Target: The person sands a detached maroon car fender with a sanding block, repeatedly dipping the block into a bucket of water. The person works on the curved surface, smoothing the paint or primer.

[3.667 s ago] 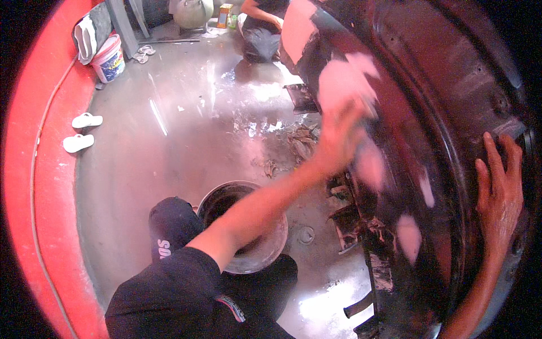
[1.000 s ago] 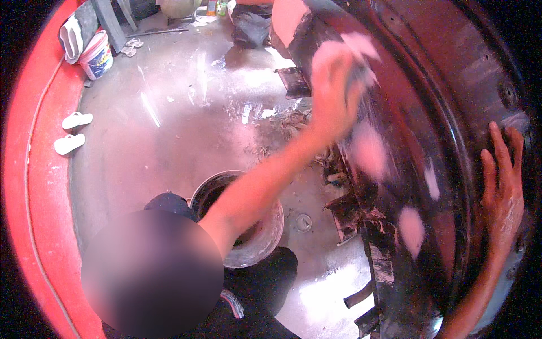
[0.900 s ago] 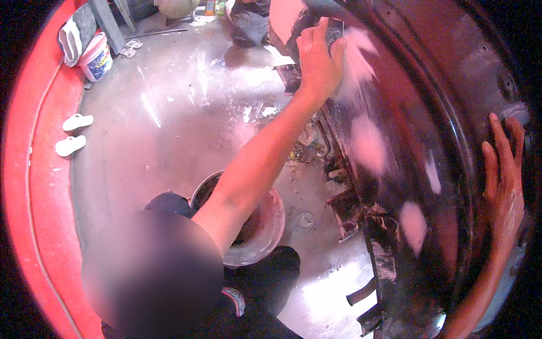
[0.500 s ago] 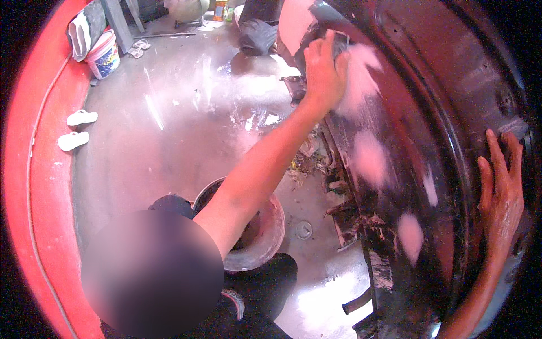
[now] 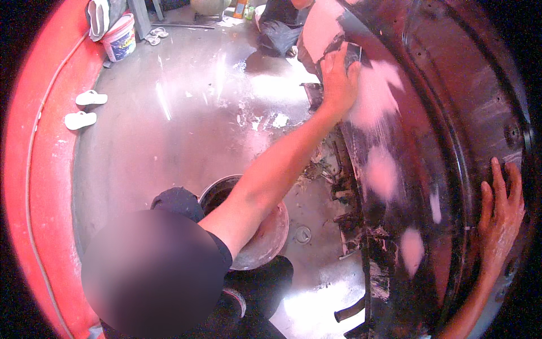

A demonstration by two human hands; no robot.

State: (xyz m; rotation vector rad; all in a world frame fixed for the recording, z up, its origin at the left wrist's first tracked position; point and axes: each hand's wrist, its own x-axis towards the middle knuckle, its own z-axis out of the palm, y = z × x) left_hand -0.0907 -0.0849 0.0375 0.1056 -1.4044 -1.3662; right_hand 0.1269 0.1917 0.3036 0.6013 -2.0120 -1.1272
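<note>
My left hand [image 5: 340,85] reaches forward to the upper part of a dark, curved vehicle body panel [image 5: 395,186]. Its fingers are wrapped over a black sanding block [image 5: 354,52], which lies against the panel beside a large pale filler patch [image 5: 377,93]. Smaller pale patches run down the panel toward me, among them a round one [image 5: 381,174] and an oval one [image 5: 412,251]. At the far right my right hand [image 5: 501,212] rests on the panel's dark surface with fingers spread and nothing in it. Below my left forearm stands a round bucket [image 5: 282,229], partly covered by the arm.
Another person in dark trousers [image 5: 276,37] crouches at the panel's far end. Beside the red wall [image 5: 42,186] lie white flip-flops [image 5: 82,120] and a white tub [image 5: 119,39]. Broken pieces and debris [image 5: 324,164] lie along the panel's lower edge. A short pipe [image 5: 350,311] sticks out nearby.
The whole view has shifted, so the floor and panel sit lower and a little to the right. My left hand remains on the sanding block near the large patch; my right hand still rests on the panel.
</note>
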